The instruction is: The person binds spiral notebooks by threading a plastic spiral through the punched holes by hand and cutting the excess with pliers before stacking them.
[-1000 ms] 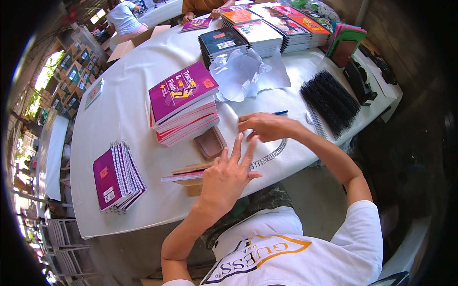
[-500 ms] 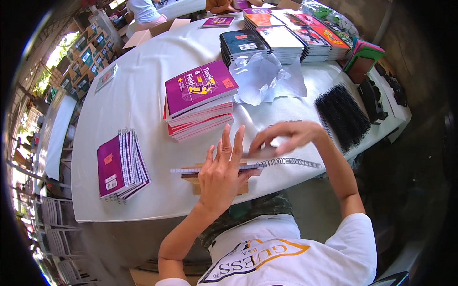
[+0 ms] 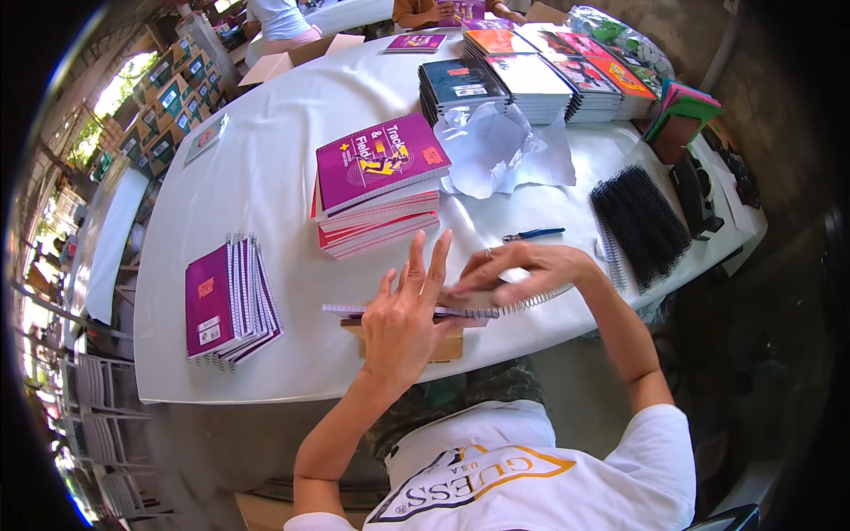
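Left hand: While its fingers stretch forward, spread apart, the left hand [image 3: 398,319] lies across the edge-on notebook [image 3: 342,311]; I cannot tell whether its grip pinches the pages or only steadies them.
Right hand: the right hand [image 3: 522,270] curves its fingers over the notebook's right part, near the coil; blur hides whether this grip holds anything.
Notebook: near the tabletop's [image 3: 266,168] front edge, above a tan block [image 3: 443,348].
Wire coil: the silver coil [image 3: 536,303] runs out from the notebook's right end, below the right hand.
Cutting tool: blue-handled pliers [image 3: 536,234] lie just beyond the right hand.
Left side: a fanned pile of purple spiral notebooks [image 3: 211,296].
Middle: a taller purple-topped stack [image 3: 381,164], with crumpled white paper [image 3: 496,146] beside it.
Right side: a bundle of black coils [image 3: 639,226].
Far side: a co-worker's brown sleeve [image 3: 414,12] behind rows of coloured notebooks [image 3: 531,80].
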Demonstrator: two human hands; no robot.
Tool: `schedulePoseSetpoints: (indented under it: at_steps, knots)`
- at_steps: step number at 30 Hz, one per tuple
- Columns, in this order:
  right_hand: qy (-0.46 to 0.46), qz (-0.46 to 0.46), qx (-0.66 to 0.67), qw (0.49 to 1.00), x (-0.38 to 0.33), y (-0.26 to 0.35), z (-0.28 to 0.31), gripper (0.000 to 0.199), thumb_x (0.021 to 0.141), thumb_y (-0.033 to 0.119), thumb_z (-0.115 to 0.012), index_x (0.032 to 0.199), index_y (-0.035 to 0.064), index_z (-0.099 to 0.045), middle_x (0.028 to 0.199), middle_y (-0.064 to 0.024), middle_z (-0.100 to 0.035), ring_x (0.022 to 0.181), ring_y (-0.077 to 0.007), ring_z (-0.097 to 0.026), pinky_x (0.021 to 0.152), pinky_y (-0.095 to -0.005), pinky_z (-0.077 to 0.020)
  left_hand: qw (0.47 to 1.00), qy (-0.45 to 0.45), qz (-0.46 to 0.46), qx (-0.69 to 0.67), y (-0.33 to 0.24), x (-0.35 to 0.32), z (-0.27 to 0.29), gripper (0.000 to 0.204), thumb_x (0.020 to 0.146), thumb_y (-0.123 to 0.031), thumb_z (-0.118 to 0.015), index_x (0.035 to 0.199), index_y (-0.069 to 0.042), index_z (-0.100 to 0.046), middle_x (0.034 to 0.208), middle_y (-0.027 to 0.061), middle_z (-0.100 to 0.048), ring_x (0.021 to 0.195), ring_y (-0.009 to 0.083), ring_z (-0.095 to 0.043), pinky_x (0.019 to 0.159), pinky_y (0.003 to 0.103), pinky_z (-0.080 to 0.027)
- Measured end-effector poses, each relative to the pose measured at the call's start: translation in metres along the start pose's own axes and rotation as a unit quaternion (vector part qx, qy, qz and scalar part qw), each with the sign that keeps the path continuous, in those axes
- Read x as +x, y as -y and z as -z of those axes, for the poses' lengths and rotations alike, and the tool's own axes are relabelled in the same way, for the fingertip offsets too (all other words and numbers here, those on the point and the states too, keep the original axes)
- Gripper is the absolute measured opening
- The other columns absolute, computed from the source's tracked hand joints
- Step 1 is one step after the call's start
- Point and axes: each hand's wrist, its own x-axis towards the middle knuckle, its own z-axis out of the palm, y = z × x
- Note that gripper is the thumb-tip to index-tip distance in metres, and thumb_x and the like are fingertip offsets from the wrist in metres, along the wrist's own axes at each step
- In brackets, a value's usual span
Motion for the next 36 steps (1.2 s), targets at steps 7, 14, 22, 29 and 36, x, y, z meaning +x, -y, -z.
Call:
schedulePoseSetpoints:
  at_steps: [7, 14, 22, 29, 36]
  knots:
    - [-0.029, -0.01, 0.043, 0.999, 0.002, 0.005, 0.0, 0.056, 0.091, 0.048, -0.059, 0.13, 0.008, -0.063, 0.117, -0.0199, -0.064, 0.108, -0.0286, -0.06, 0.093, -0.0368, -0.0454, 0.999, -0.004, 0.02, 0.033, 0.006, -0.006, -0.001, 0.106, 0.059, -0.035, -0.086, 0.151, -0.02, -0.034, 0.15, 0.0094, -0.043, 0.102, 0.0329, -0.066, 0.093, 0.043, -0.053]
    - [-0.042, 0.038, 0.067, 0.996, 0.0, 0.002, -0.001, 0.059, 0.088, 0.053, -0.062, 0.128, 0.0098, -0.065, 0.113, -0.0187, -0.064, 0.103, -0.029, -0.06, 0.094, -0.0382, -0.044, 1.0, -0.02, 0.002, 0.024, 0.009, -0.003, 0.002, 0.106, 0.057, -0.04, -0.084, 0.15, -0.022, -0.036, 0.149, 0.0066, -0.044, 0.103, 0.0318, -0.066, 0.092, 0.042, -0.054]
    - [-0.035, 0.026, 0.024, 0.999, 0.011, 0.0, -0.006, 0.055, 0.088, 0.049, -0.065, 0.127, 0.0098, -0.065, 0.113, -0.0188, -0.065, 0.105, -0.0275, -0.059, 0.091, -0.036, -0.0447, 0.999, -0.02, 0.016, 0.035, 0.018, -0.008, 0.003, 0.104, 0.058, -0.041, -0.084, 0.149, -0.022, -0.038, 0.149, 0.0045, -0.045, 0.097, 0.0303, -0.068, 0.093, 0.042, -0.053]
    - [-0.03, 0.016, 0.052, 0.998, 0.022, 0.0, -0.005, 0.056, 0.088, 0.047, -0.065, 0.125, 0.0046, -0.066, 0.115, -0.0182, -0.065, 0.104, -0.0275, -0.06, 0.092, -0.0369, -0.0439, 0.999, -0.024, 0.02, 0.032, 0.025, -0.01, 0.007, 0.102, 0.06, -0.041, -0.083, 0.149, -0.024, -0.038, 0.148, 0.0034, -0.045, 0.103, 0.0293, -0.066, 0.096, 0.044, -0.051]
    - [-0.042, 0.058, 0.027, 0.997, 0.036, -0.004, -0.007, 0.055, 0.087, 0.046, -0.067, 0.123, 0.0045, -0.067, 0.109, -0.0182, -0.067, 0.099, -0.0274, -0.061, 0.087, -0.0367, -0.0455, 0.999, -0.013, 0.029, 0.039, 0.033, -0.012, 0.016, 0.103, 0.059, -0.037, -0.084, 0.15, -0.025, -0.037, 0.149, 0.0033, -0.045, 0.107, 0.0277, -0.064, 0.098, 0.045, -0.05]
